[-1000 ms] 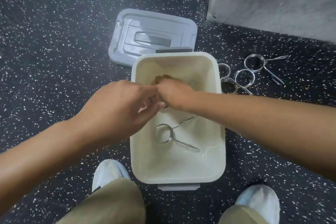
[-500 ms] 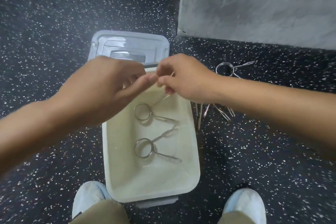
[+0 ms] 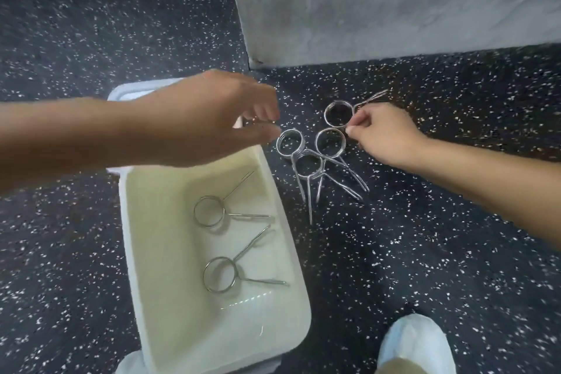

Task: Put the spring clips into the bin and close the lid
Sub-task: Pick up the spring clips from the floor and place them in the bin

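Observation:
A cream bin (image 3: 282,240) stands open on the floor with two spring clips (image 3: 209,211) (image 3: 220,275) lying in it. To its right lie several more wire clips: a cluster of three (image 3: 308,165) and one farther back (image 3: 338,114). My right hand (image 3: 385,135) pinches the farthest clip at its ring and handle. Over the bin's far right corner my left hand (image 3: 206,124) hovers with fingers apart and nothing in it, close to the nearest floor clip (image 3: 290,143). My left forearm hides most of the grey lid (image 3: 120,94) behind the bin.
A grey concrete block (image 3: 394,3) rises behind the clips. The floor (image 3: 425,252) is dark and speckled. My shoe covers (image 3: 416,343) show at the bottom, one on each side of the bin's near end.
Both hands have left the bin, where a second clip now lies. My right hand has gone right to the far floor clip and my left hand has opened beside the cluster.

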Tool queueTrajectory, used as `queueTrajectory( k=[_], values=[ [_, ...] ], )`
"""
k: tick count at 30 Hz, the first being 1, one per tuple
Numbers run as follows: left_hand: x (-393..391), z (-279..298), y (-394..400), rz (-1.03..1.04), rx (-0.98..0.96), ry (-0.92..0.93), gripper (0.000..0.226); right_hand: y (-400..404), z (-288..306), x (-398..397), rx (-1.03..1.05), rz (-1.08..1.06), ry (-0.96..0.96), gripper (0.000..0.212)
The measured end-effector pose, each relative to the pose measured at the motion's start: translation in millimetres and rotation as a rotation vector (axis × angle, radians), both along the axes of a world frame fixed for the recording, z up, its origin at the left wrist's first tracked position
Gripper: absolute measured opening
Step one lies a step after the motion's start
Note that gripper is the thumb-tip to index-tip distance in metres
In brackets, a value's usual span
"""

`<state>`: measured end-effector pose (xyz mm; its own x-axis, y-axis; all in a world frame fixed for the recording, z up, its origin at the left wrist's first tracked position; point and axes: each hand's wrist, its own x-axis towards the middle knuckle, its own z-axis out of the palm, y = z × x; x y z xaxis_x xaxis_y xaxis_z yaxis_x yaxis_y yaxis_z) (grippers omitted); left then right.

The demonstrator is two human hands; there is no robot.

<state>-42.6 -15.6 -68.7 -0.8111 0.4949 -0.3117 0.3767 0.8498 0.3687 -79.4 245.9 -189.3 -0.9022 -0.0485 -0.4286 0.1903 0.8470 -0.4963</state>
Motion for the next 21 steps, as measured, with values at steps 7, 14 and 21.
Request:
queueTrajectory(
  k=[7,14,21],
  values=[
    [-77,-76,55,-0.239,-0.251,-0.162,0.043,-2,-35,2,0.116,-0.033,-0.069,0.028],
    [-90,-146,70,-0.407,-0.409,-0.221,0.044,-9,-48,-1,0.126,0.007,-0.046,0.022],
    [-88,-149,55,-0.404,-0.468,-0.185,0.022,-7,-49,-1,0.081,-0.075,-0.023,0.023]
  ],
)
